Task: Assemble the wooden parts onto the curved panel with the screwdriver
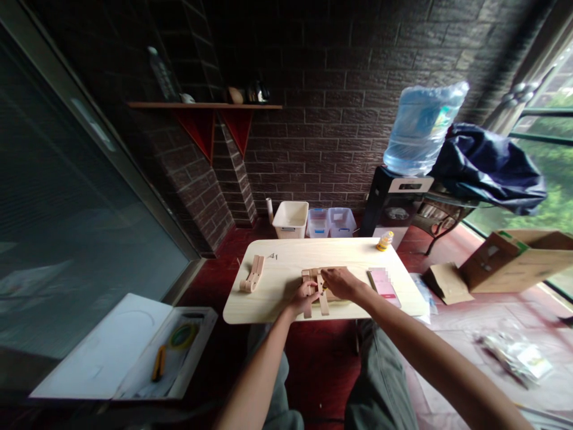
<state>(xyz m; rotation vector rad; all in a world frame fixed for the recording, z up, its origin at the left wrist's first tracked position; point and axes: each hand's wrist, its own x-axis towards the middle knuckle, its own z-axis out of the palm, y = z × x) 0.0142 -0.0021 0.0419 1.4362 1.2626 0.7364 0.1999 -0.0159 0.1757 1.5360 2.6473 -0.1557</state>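
A light wooden assembly of slats (324, 304) lies near the front middle of the pale table. My left hand (306, 295) rests on its left slats, with fingers bent against the wood. My right hand (339, 282) is closed around a small tool with a yellow part, its tip down at a slat beside my left fingers; most of the tool is hidden. A curved wooden piece (254, 275) sits at the table's left. To the right lies a pink booklet (383, 283), and a small yellow-capped container (385, 240) stands at the back right.
The pale table (250, 310) has rounded corners. Behind it are a cream basket (290, 218), clear bins (341, 220) and a water dispenser (391, 203). An open white box (179, 352) is at the lower left, and a cardboard box (510, 263) at the right.
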